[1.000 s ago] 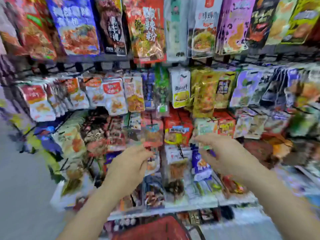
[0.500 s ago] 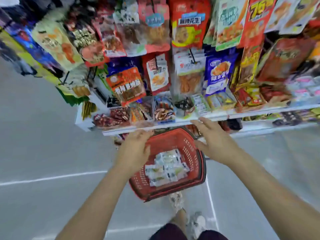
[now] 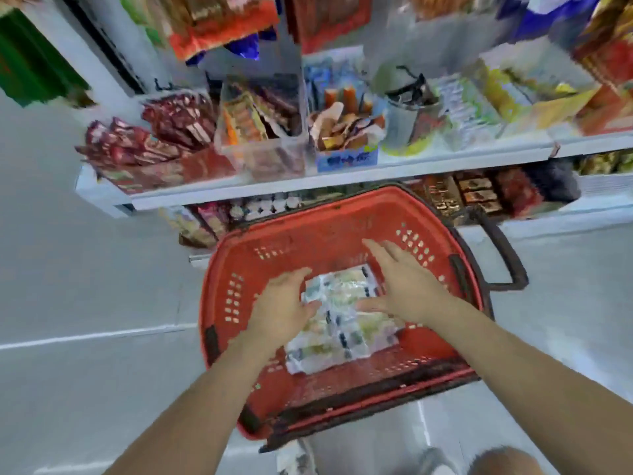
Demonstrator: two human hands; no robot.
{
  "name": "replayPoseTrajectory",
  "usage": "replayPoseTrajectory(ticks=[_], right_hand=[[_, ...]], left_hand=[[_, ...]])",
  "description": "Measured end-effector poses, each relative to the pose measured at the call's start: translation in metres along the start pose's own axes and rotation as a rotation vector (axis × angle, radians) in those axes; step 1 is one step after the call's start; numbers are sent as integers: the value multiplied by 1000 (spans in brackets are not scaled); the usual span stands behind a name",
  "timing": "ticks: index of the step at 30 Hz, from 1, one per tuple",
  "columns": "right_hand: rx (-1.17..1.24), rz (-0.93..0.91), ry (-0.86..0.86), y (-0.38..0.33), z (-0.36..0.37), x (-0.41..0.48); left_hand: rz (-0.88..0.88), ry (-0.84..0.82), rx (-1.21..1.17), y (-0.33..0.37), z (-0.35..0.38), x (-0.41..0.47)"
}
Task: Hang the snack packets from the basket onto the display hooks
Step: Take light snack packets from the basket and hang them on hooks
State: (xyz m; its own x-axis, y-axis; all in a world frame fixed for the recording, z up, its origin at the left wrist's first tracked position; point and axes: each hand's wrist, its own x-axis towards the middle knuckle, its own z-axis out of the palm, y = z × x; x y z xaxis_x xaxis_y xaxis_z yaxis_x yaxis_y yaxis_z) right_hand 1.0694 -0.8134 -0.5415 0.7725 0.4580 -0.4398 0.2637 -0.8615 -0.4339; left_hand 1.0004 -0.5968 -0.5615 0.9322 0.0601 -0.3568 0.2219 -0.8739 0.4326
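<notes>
Now that the gaze has dropped from the hooks, the head view is showing the left hand [image 3: 284, 306] and right hand [image 3: 406, 286] reaching into the red basket [image 3: 219, 303], each grip lying open over the snack packets [image 3: 342, 327] piled inside; a pickup is seemingly starting.

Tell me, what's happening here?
Someone stands over a red basket on the floor in front of the snack shelf. Both hands are inside it at the pile of packets: the left hand touches the pile's left edge, the right hand hovers open over it. No packet is lifted yet.
</notes>
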Motion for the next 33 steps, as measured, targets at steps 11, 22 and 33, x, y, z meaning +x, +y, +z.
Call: replayPoseTrajectory(ticks=[11, 22, 33], right_hand=[[-278, -62, -457, 94, 140, 169], [-402, -85, -648, 110, 203, 179], [-529, -109, -682, 109, 222, 166]], left_hand=[[101, -410, 455, -105, 185, 140], [3, -426, 455, -131, 231, 141], [-230, -389, 215, -127, 227, 140]])
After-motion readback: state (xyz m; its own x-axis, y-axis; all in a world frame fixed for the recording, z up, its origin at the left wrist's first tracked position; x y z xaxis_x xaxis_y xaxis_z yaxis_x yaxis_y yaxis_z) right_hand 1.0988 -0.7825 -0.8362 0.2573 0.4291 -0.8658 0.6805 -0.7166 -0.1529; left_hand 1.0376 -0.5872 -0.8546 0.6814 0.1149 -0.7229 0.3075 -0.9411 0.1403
